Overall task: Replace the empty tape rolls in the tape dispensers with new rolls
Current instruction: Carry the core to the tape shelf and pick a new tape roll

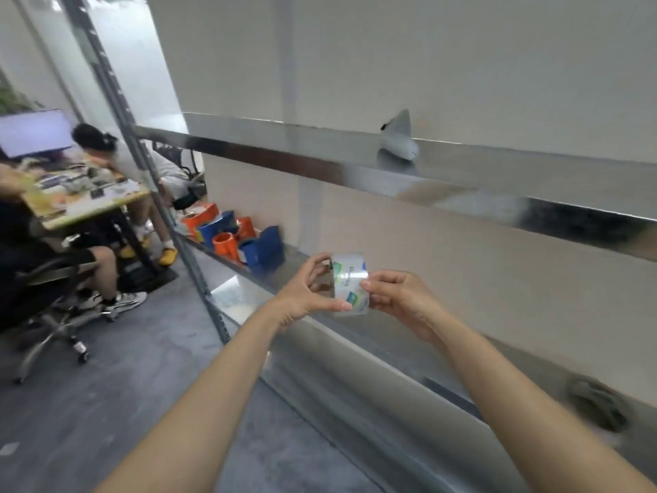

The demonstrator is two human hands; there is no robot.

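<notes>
I hold a clear tape roll (350, 283) with green and blue printed labels in front of me, above the middle metal shelf (359, 346). My left hand (309, 290) grips its left side with thumb below and fingers on top. My right hand (398, 297) pinches the roll's right edge. Several orange and blue tape dispensers (238, 236) are clustered at the far left end of the same shelf, well beyond my hands.
An upper metal shelf (444, 172) carries a small white device (398, 140). A dark grey object (597, 403) lies on the shelf at right. Left of the rack's post (149, 172), people sit at a cluttered desk (81, 201) with office chairs (53, 300).
</notes>
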